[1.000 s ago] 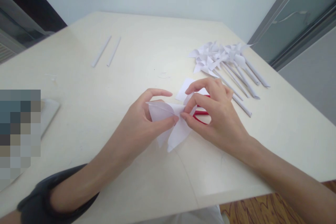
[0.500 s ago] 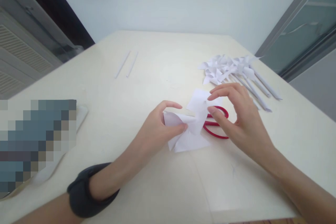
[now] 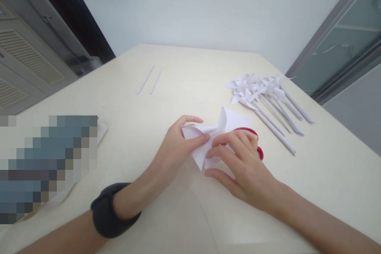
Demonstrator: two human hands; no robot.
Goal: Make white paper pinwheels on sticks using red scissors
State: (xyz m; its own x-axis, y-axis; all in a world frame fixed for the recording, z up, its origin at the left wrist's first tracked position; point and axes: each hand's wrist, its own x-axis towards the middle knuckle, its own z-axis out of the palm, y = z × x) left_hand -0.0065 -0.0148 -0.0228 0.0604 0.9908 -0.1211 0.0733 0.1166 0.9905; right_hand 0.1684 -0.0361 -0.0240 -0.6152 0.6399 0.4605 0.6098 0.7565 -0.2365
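A white paper pinwheel (image 3: 197, 154), its corners partly curled in toward the middle, is held just above the table. My left hand (image 3: 181, 139) grips it from the left, its thumb pressed on the folded points near the centre. At the near right side of the paper is my right hand (image 3: 241, 162), thumb and index finger apart around its lower edge; whether the fingertips touch it I cannot tell. Red-handled scissors (image 3: 260, 153) lie under the right side of the paper, mostly hidden by the paper and my right hand.
Several finished white paper pinwheels (image 3: 245, 87) on rolled paper sticks (image 3: 290, 105) lie at the right of the table (image 3: 143, 135). Two thin paper sticks (image 3: 145, 79) rest at the back left. A blurred-out flat object (image 3: 44, 162) occupies the left edge.
My right hand has moved down and left, from the upper right flap to the near edge of the paper. The upper flap now curls inward under my left thumb. The view has shifted slightly.
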